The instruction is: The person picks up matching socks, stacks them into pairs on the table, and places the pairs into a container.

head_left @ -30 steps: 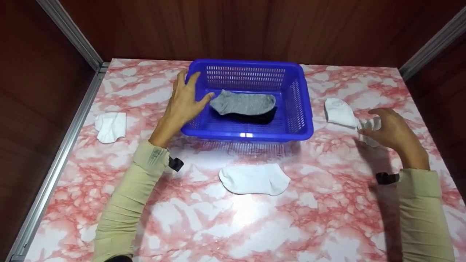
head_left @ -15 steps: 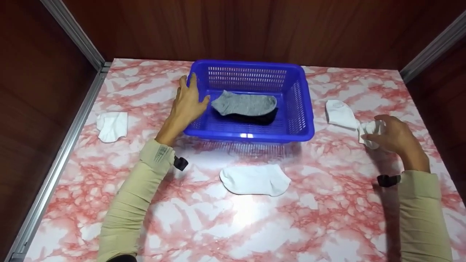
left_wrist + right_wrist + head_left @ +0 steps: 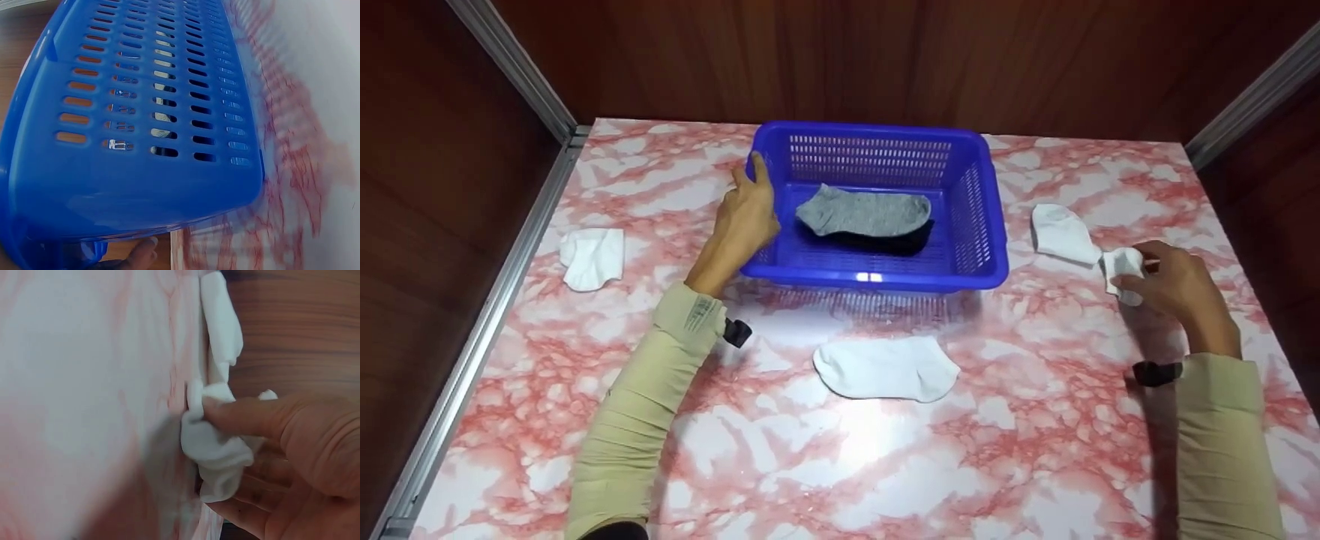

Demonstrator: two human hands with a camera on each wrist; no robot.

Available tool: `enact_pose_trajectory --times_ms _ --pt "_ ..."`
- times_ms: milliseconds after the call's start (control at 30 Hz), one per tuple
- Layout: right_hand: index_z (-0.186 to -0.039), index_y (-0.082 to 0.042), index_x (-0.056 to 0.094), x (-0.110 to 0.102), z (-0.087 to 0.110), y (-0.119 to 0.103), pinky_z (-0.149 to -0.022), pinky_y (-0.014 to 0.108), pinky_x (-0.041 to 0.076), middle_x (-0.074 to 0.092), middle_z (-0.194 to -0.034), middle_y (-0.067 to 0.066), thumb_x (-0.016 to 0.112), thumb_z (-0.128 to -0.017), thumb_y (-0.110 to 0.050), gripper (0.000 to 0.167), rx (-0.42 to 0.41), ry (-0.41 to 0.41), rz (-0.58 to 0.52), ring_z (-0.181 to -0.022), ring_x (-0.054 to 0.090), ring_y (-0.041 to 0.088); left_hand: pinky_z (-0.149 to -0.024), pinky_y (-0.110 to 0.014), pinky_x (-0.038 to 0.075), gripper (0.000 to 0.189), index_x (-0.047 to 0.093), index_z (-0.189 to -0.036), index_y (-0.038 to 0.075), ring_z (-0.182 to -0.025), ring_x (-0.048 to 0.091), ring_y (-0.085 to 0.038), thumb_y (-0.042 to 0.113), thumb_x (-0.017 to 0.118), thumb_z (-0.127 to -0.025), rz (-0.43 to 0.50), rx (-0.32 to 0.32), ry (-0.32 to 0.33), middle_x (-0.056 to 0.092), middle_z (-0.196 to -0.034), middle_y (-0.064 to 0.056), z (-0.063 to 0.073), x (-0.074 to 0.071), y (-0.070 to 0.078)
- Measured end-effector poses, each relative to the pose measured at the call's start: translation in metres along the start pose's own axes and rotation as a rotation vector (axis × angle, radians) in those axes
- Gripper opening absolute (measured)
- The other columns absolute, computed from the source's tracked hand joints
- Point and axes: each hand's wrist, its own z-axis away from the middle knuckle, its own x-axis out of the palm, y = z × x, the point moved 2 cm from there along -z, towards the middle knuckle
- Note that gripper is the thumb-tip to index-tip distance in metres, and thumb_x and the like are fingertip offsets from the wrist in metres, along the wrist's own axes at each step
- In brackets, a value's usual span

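Observation:
My left hand grips the left rim of a blue plastic basket; in the left wrist view its fingertips show by the basket's corner. Inside the basket a grey ankle sock lies flat over a black sock. At the right, my right hand pinches the bunched cuff end of a white sock between thumb and fingers. The right wrist view shows the thumb pressed on the crumpled white cloth. Close to its left lies a white sock piece, almost meeting the bunched part.
One white ankle sock lies flat in front of the basket. Another white sock, folded up, is at the far left. Dark wooden panels with metal edge rails border the pink marbled table at the back and sides.
My left hand has closed from spread fingers onto the basket's left rim. My right hand's fingers have come together on the white sock's bunched end. The basket stays about where it was.

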Motion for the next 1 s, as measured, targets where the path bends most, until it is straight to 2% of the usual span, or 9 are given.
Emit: enact_pose_trajectory --times_ms 133,267,433,500,567,767,867,933,1000 --pt "-0.148 0.003 0.050 0.001 0.000 -0.002 -0.077 0.046 0.054 0.062 -0.129 0.040 0.069 -0.100 -0.036 0.065 -0.020 0.064 0.014 -0.113 0.063 0.053 -0.083 -0.056 0.062 0.093 0.010 -0.165 -0.007 -0.096 0.071 -0.051 0.003 0.063 -0.090 0.002 -0.008 -0.011 0.036 -0.152 -0.040 -0.001 0.000 0.000" --pt "-0.144 0.001 0.056 0.003 -0.001 -0.002 -0.070 0.028 0.045 0.065 -0.127 0.038 0.071 -0.099 -0.027 0.055 -0.031 0.111 0.011 -0.110 0.066 0.051 -0.082 -0.056 0.062 0.093 0.010 -0.165 -0.007 -0.096 0.072 -0.051 0.002 0.063 -0.089 -0.001 -0.015 -0.005 0.037 -0.151 -0.040 -0.001 0.000 -0.001" --pt "-0.141 0.002 0.059 0.002 0.003 -0.001 -0.069 0.022 0.043 0.064 -0.129 0.035 0.070 -0.098 -0.019 0.049 -0.043 0.146 -0.001 -0.109 0.066 0.049 -0.082 -0.056 0.062 0.094 0.011 -0.165 -0.007 -0.097 0.072 -0.051 0.003 0.065 -0.089 -0.011 -0.011 0.002 0.037 -0.152 -0.040 0.000 -0.001 0.001" --pt "-0.138 0.002 0.062 0.002 0.005 -0.001 -0.067 0.018 0.042 0.066 -0.126 0.034 0.071 -0.097 -0.017 0.046 -0.055 0.171 -0.001 -0.097 0.070 0.030 -0.082 -0.056 0.062 0.094 0.012 -0.164 -0.008 -0.096 0.072 -0.051 0.002 0.066 -0.088 -0.014 -0.005 0.008 0.038 -0.150 -0.041 0.000 -0.001 0.002" --pt "-0.135 0.001 0.064 0.001 0.007 -0.003 -0.067 0.017 0.042 0.068 -0.123 0.032 0.071 -0.096 -0.016 0.043 -0.064 0.190 0.000 -0.089 0.066 0.013 -0.081 -0.056 0.062 0.094 0.012 -0.164 -0.008 -0.095 0.072 -0.050 0.002 0.067 -0.088 -0.015 -0.001 0.014 0.040 -0.148 -0.040 0.000 -0.001 0.002" --pt "-0.134 0.001 0.065 0.000 0.014 -0.013 -0.067 0.014 0.042 0.070 -0.121 0.034 0.072 -0.095 -0.013 0.042 -0.072 0.201 -0.008 -0.087 0.069 0.013 -0.080 -0.055 0.063 0.094 0.013 -0.164 -0.009 -0.094 0.072 -0.049 0.002 0.067 -0.088 -0.015 0.008 0.024 0.041 -0.147 -0.041 0.000 0.000 0.003" --pt "-0.133 0.001 0.066 -0.001 0.018 -0.021 -0.064 0.009 0.039 0.071 -0.119 0.034 0.074 -0.094 -0.012 0.041 -0.095 0.220 -0.012 -0.081 0.063 0.000 -0.081 -0.055 0.062 0.095 0.012 -0.164 -0.009 -0.094 0.072 -0.049 0.003 0.067 -0.088 -0.010 0.004 0.014 0.040 -0.149 -0.041 0.000 0.000 0.002" --pt "-0.132 0.001 0.066 -0.001 0.021 -0.028 -0.063 0.009 0.039 0.071 -0.117 0.035 0.074 -0.094 -0.011 0.041 -0.113 0.227 -0.012 -0.082 0.069 0.008 -0.082 -0.055 0.062 0.095 0.011 -0.164 -0.009 -0.095 0.072 -0.049 0.003 0.068 -0.088 -0.010 0.000 0.011 0.039 -0.150 -0.040 0.000 0.000 0.002" --pt "-0.133 0.002 0.065 -0.001 0.023 -0.034 -0.062 0.009 0.038 0.070 -0.118 0.036 0.074 -0.093 -0.009 0.042 -0.127 0.231 -0.005 -0.091 0.074 0.032 -0.083 -0.055 0.062 0.095 0.011 -0.164 -0.009 -0.096 0.072 -0.049 0.003 0.068 -0.088 -0.009 -0.002 0.009 0.039 -0.150 -0.040 -0.001 0.000 0.002"
